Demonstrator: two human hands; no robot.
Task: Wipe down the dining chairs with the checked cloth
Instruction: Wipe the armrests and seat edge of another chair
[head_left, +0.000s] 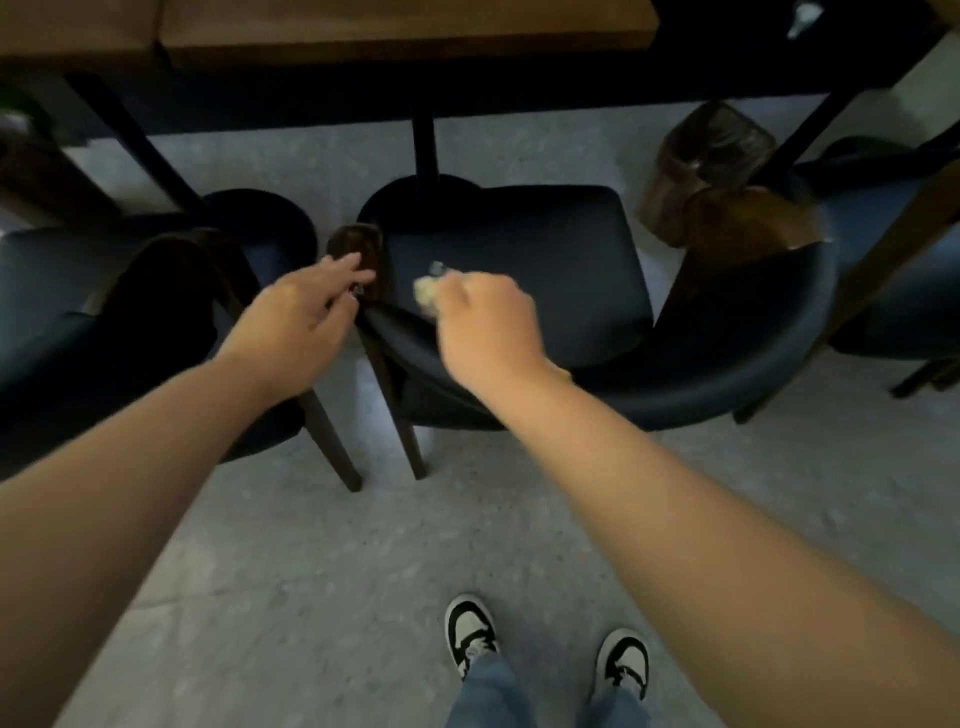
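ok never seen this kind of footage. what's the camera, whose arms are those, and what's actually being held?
There is only one picture, taken by a wide-angle camera worn on a person's head, looking forward and down. There is no robot; the two bare arms and the sneakers at the bottom are the wearer's own.

They stand behind a dark blue chair pushed up to a wooden table, with similar chairs on either side.

The right hand has a closed grip on a small bunched cloth, held over the near left part of the seat. The picture is too blurred to show its pattern.

The left hand reaches with relaxed fingers toward the chair's wooden armrest, holding nothing; whether it touches is unclear.
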